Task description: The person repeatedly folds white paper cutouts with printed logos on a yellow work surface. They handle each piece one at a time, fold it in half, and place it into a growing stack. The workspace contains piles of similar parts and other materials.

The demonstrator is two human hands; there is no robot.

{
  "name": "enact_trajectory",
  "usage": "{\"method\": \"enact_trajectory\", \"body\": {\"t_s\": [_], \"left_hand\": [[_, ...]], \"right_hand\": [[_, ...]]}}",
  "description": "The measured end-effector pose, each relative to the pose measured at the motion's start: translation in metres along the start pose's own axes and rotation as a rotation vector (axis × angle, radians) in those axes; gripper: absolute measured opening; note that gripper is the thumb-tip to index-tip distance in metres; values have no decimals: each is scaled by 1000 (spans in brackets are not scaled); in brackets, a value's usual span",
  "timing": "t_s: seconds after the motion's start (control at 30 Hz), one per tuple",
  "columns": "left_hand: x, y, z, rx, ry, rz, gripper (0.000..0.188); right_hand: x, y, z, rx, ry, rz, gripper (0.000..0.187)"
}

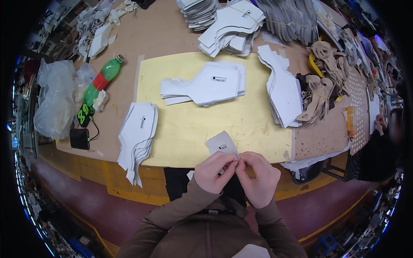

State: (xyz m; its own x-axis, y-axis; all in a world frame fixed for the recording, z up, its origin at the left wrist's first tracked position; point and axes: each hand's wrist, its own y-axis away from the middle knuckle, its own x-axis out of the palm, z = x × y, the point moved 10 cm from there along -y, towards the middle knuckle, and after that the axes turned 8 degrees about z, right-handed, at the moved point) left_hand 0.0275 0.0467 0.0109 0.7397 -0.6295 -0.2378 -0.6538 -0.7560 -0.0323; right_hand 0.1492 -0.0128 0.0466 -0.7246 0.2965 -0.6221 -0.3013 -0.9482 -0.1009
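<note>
My left hand (214, 171) and my right hand (260, 177) meet at the table's near edge, fingertips pinched together. Between them they hold a small grey cut piece of sheet material (221, 141) with a dark printed mark, whose wide end sticks out over the table. The rest of that piece is hidden by my fingers. Beyond it, on the yellow sheet (206, 118), lies a stack of white cut pieces (215, 86) shaped with one narrow end. Another white stack (140, 129) overhangs the front edge on the left, and a third stack (282, 92) lies to the right.
At the back are bundled white pieces (230, 28) and grey pieces (288, 19). Beige strips (320, 96) sit on the right. Leftward are a green bottle (103, 79), a plastic bag (56, 101) and a black phone-like device (80, 139). A person's dark sleeve (374, 150) shows far right.
</note>
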Motion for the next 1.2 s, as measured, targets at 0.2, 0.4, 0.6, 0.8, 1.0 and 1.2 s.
{"method": "enact_trajectory", "body": {"t_s": [0.2,0.4,0.6,0.8,1.0,1.2], "left_hand": [[3,-3,13,-78,110,10,14],[0,-3,13,-85,24,70,8],[-7,-4,17,-48,42,43,7],[-16,0,28,-126,140,29,7],[-20,2,25,-121,191,35,6],[-17,5,28,-128,241,47,5]], "right_hand": [[6,1,-31,171,-379,36,14],[15,2,-38,172,-518,117,12],[18,2,-38,211,-699,161,11],[22,-4,-23,104,-664,126,12],[38,-1,-29,204,-813,220,15],[43,1,-36,211,-842,293,12]]}}
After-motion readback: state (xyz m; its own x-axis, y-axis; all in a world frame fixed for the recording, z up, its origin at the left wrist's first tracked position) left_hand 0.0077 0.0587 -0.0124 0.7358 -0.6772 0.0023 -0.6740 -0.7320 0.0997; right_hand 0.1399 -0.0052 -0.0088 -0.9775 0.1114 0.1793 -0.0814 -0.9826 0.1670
